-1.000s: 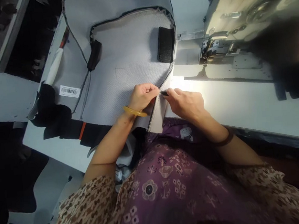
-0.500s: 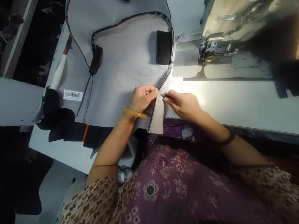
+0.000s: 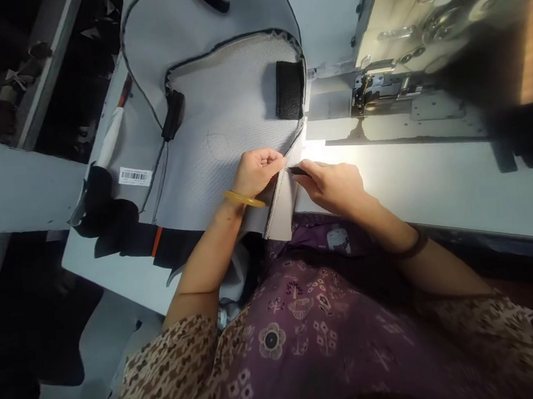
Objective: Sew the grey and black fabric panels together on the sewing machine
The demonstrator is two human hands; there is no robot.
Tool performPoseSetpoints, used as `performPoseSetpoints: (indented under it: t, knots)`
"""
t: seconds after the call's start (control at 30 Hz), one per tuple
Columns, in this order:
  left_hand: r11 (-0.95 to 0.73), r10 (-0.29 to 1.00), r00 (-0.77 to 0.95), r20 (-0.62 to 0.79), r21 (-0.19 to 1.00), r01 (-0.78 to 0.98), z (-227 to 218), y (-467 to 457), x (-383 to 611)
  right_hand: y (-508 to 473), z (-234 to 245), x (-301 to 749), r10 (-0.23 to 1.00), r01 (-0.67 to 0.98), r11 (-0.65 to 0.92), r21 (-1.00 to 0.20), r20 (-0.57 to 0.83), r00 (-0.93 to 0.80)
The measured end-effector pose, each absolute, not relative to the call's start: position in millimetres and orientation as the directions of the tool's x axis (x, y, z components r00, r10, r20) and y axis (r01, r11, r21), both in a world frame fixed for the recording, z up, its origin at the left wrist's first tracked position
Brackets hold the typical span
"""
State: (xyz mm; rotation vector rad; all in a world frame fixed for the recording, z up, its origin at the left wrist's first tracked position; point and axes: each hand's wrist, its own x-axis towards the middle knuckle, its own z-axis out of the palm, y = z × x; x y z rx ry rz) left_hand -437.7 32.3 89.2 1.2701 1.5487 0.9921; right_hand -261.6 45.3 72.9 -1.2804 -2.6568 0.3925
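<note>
Pinching the grey, curve-edged mesh-fabric piece [image 3: 223, 114] at eleven o'clock, the left hand [image 3: 256, 174] is staying put; the right hand [image 3: 336, 183], gripping a small black tool [image 3: 298, 171] at two, is continuing edge work.

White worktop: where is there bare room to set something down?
The white worktop has its widest free patch right of the right hand, nearer than the sewing machine. A smaller strip borders the black fabric at lower left. It is crowded at the left hand, where gray fabric spreads.
</note>
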Motion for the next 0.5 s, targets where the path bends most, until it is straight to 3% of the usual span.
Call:
performPoseSetpoints:
  t: [0.5]
  knots:
    - [0.185,0.981,-0.093,-0.168,0.954,0.237,86.4,29.2,-439.5,48.7,72.9,-266.5,0.814,0.771,0.562,-0.299,0.036,-0.579]
